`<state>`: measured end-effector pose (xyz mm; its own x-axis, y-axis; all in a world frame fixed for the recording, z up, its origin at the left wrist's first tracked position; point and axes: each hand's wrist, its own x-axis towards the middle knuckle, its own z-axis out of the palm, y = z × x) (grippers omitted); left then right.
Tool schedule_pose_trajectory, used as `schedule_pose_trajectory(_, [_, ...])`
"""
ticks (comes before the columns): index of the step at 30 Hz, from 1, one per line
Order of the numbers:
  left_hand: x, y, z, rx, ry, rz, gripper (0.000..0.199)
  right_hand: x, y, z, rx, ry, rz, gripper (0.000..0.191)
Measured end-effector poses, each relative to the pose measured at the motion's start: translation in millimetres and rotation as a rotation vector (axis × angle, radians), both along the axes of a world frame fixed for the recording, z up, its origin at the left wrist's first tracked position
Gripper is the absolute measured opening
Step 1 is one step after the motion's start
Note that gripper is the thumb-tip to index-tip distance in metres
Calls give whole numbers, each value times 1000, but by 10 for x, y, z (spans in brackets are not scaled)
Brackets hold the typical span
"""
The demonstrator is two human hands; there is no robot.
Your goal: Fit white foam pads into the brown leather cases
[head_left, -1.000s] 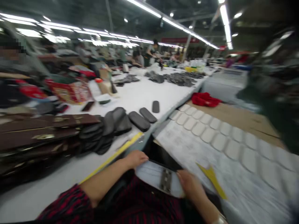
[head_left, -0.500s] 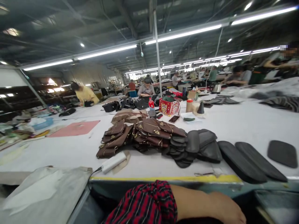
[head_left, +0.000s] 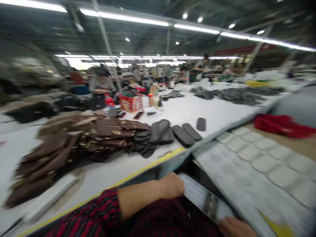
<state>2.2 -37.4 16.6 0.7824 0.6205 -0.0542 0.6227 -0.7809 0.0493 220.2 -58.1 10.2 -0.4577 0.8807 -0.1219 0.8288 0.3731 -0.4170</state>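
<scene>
My left hand (head_left: 172, 186) is at the lower middle, below the yellow-striped table edge, with its fingers curled at the rim of a pale tray-like surface (head_left: 197, 191). What it holds, if anything, is hidden. Blurred at the bottom right, my right hand (head_left: 234, 227) shows only in part, by the near end of that surface. Beyond the edge lie brown leather bag pieces with metal clasps (head_left: 113, 131), black rounded pieces (head_left: 143, 141) and flat dark oblong pads (head_left: 187, 133).
A long white box (head_left: 49, 197) with a cord lies at the left. Rows of pale pads (head_left: 266, 151) and a red cloth (head_left: 283, 125) are at the right. A red patterned box (head_left: 130, 101) stands farther back. People sit and stand in the distance.
The view has swung to the right, so the bags sit farther left and the right-hand table shows. My left hand appears farther left, and my right hand has come into view.
</scene>
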Motion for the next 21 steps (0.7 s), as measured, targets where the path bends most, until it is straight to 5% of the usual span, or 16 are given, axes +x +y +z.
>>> schedule_pose_trajectory(4, [-6, 176, -120, 40, -126, -122, 16, 534, -296, 94, 20, -164, -3, 18])
schedule_pose_trajectory(13, [-43, 129, -156, 149, -187, -230, 20, 449, -281, 103, 192, -263, 154, 13])
schedule_pose_trajectory(16, [-41, 151, -160, 88, -166, -171, 22, 488, -288, 113, 187, -264, 167, 13])
schedule_pose_trajectory(19, [-42, 243, -129, -164, -173, -18, 12, 565, -207, 163, 77, -197, 139, 13])
schedule_pose_trajectory(21, [-27, 358, -105, -297, -258, 130, 32, 599, -87, 198, 62, -126, 36, 20])
